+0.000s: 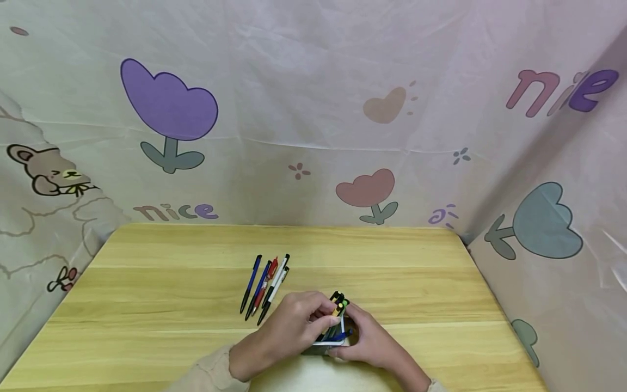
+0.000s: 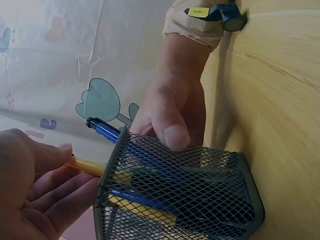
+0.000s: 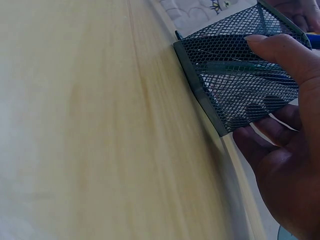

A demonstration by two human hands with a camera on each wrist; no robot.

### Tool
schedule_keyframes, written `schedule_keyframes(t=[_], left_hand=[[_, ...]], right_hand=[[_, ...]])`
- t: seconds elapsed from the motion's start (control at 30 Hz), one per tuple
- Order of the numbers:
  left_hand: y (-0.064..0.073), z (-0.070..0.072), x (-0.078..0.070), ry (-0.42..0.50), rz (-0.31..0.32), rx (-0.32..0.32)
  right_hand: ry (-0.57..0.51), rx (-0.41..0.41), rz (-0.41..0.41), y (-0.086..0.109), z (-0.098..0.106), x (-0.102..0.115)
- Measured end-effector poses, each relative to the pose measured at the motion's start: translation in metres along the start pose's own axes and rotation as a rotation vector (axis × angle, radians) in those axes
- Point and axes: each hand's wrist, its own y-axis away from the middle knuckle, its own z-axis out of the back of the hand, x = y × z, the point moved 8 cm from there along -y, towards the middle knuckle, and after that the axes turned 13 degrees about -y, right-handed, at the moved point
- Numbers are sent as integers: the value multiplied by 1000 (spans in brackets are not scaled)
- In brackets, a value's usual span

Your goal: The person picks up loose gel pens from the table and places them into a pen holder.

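A dark mesh pen holder (image 2: 200, 172) stands near the front of the table, with several pens in it. My right hand (image 1: 376, 338) grips its side, the thumb lying on one mesh wall and the fingers (image 3: 272, 131) on the opposite side. My left hand (image 1: 294, 326) is at the holder's open top and pinches a yellow pen (image 2: 86, 165) between thumb and fingers; the pen's lower part is inside the mesh. A blue pen (image 2: 104, 129) leans out over the rim close to my right hand.
Left of the holder lie several pens in a loose row: a blue pen (image 1: 251, 283), a red pen (image 1: 269, 277) and a white pen (image 1: 279, 280) among them. The wooden table (image 1: 416, 272) meets a patterned curtain (image 1: 274, 109) at the back and sides.
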Motion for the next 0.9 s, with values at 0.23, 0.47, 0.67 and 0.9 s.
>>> schedule_keyframes(t=[0.23, 0.47, 0.67, 0.9], left_hand=[[1, -7, 0, -43, 3, 56], [3, -15, 5, -91, 71, 126], [4, -19, 6, -111, 91, 156], [4, -22, 5, -138, 93, 183]], right_hand=[[21, 18, 29, 0, -1, 1], [-1, 39, 27, 0, -1, 0], [-2, 31, 35, 0, -1, 1], [4, 27, 49, 0, -2, 0]])
